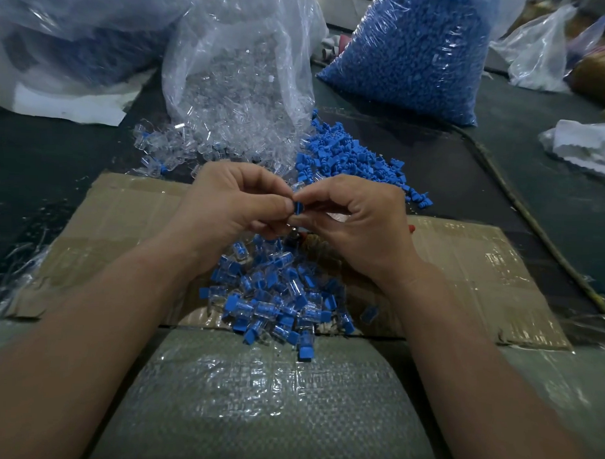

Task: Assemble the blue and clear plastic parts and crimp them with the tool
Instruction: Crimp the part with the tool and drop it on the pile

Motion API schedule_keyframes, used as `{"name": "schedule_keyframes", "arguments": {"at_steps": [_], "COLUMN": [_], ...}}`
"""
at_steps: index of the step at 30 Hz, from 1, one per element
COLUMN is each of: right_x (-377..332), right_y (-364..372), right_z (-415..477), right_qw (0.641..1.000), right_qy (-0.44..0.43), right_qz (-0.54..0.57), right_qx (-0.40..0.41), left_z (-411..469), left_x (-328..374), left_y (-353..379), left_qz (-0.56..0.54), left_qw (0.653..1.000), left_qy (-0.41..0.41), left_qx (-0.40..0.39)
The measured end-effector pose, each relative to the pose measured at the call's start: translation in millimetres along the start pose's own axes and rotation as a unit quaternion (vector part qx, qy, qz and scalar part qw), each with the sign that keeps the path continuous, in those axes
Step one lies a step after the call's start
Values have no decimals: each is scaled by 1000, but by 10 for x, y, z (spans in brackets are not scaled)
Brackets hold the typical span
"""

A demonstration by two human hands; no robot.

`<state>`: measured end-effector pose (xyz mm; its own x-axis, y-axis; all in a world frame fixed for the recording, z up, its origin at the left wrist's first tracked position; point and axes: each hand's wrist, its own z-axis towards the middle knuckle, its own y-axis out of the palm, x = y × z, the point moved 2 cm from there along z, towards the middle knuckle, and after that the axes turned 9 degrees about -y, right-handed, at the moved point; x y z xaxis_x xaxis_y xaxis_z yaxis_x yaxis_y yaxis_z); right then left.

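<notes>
While both hands meet in mid-air, the left hand (233, 206) and the right hand (356, 217) each pinch the same small blue and clear part (299, 207) between thumb and curled fingertips, holding it above a taped sheet of cardboard (464, 262). Under the wrists, nearer the person, lies a heap of joined blue-and-clear pieces (274, 297). Beyond the left hand, an open bag of clear parts (237, 89) spills onto the dark table (468, 159). Just beyond the right hand lies a loose pile of blue parts (348, 158), and farther off stands a full bag of blue parts (420, 55).
</notes>
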<state>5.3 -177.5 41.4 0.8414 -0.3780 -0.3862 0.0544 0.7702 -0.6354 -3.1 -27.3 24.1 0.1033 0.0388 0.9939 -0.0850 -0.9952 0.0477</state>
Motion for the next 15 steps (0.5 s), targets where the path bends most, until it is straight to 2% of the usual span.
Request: {"name": "schedule_keyframes", "arguments": {"at_steps": [4,9,15], "right_x": [11,212,385], "right_y": [-12,-245,-449], "right_z": [15,-55,-182], "right_qw": [1000,982,923], "right_qy": [25,186,315], "right_qz": [-2,-3,-13], "right_qx": [-14,-37,-219], "left_z": [7,42,47], "left_x": [-8,-15,-18], "left_y": [-12,-90,-97], "left_qz": [7,-25,-18], "left_qw": [1000,999,999], "left_qy": [4,5,11], "left_qx": [-1,31,45]}}
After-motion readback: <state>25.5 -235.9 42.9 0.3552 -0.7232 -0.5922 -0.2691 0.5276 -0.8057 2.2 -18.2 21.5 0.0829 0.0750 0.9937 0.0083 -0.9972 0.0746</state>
